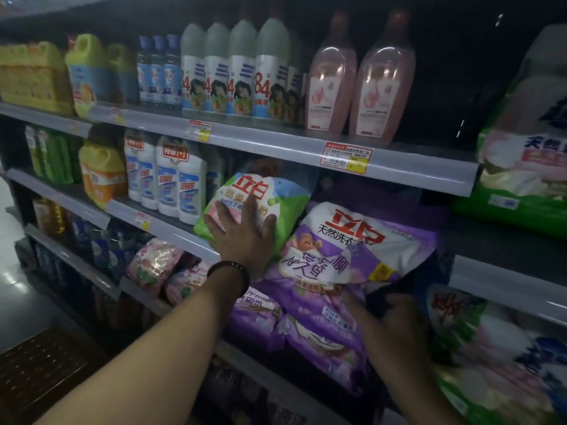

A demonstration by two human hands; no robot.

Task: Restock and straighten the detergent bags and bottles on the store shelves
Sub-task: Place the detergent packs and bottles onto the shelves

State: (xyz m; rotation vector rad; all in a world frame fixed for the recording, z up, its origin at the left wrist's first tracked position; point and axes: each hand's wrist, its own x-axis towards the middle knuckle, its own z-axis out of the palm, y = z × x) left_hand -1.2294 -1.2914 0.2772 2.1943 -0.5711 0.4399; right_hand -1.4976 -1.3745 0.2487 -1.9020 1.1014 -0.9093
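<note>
head view: the left hand (pixel 242 231), a dark beaded bracelet (pixel 228 269) on its wrist, lies flat with fingers spread against the front of a green-and-white plastic detergent bag (pixel 242 187) with red lettering. that bag stands tilted on the grey middle shelf (pixel 171 233), just beside a row of white plastic bottles with blue labels (pixel 165 179) on its left. to its right a purple-and-white plastic detergent bag (pixel 352 240) leans out over the shelf edge, touching the green one. the right hand (pixel 399 320) sits in shadow at the lower edge of the purple-and-white bag; i cannot tell whether its fingers grip the bag or only rest there. below, more purple detergent bags (pixel 322 329) lie stacked on the lower shelf. on the shelf above stand white "84" bottles (pixel 233 78) and two pink translucent bottles (pixel 331 84). a yellow plastic jug (pixel 102 176) sits left of the white bottles.
</note>
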